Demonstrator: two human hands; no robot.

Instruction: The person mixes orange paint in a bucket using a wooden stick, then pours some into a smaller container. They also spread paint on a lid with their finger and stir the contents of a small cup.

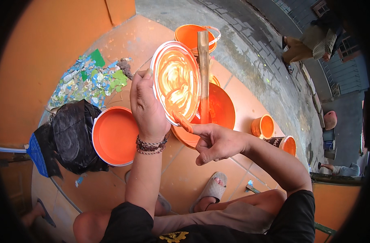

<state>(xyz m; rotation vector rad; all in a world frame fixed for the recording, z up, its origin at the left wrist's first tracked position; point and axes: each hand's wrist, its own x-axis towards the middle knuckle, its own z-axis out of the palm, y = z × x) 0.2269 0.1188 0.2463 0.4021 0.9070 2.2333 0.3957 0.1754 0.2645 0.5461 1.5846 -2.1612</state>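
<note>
My left hand (pixel 147 106) grips a round white-rimmed bucket lid (pixel 177 77) by its left edge and holds it up, tilted toward me. Wet orange paint is smeared in streaks over the lid's face. My right hand (pixel 222 142) points its paint-coated index finger at the lid's lower edge and touches it, the other fingers curled with nothing in them. Behind the lid stands a large orange bucket (pixel 225 106), partly hidden. A wooden stick (pixel 203 60) rises upright from it, its lower part coated orange.
Left of my left forearm are a bucket of orange paint (pixel 114 135), a black plastic bag (pixel 75 133) and a blue dustpan (pixel 38 156). Paint chips (pixel 90 79) lie by the wall. Another bucket (pixel 189 35) stands beyond; small tubs (pixel 266 126) sit right. A person (pixel 314 40) is on the street.
</note>
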